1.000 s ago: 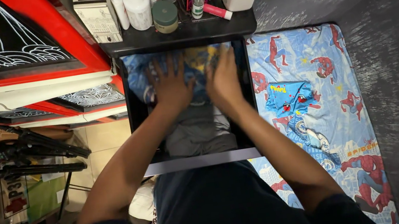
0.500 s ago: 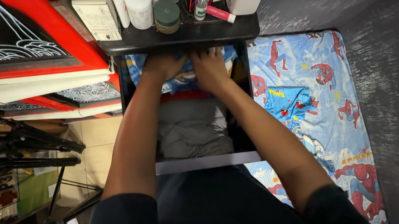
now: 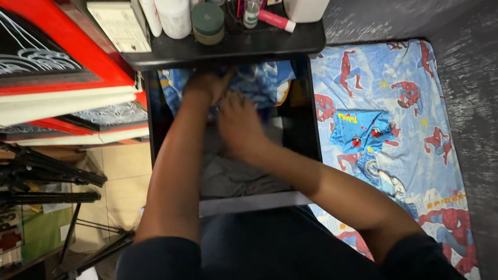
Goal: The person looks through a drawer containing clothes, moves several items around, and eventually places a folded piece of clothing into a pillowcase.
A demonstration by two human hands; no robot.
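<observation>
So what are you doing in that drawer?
A person is leaning over an open black drawer full of folded clothes. The left hand is at the back, on a blue printed garment. The right hand presses down nearer the middle, above a grey folded garment. Bottles and jars stand on the dresser top, and a small blue folded garment lies on the cartoon-print bedsheet beside it.

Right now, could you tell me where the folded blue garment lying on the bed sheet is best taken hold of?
Pinch the folded blue garment at its left edge, coming from the drawer side. It lies flat and clear on the printed sheet, with that edge nearest the right hand.
</observation>
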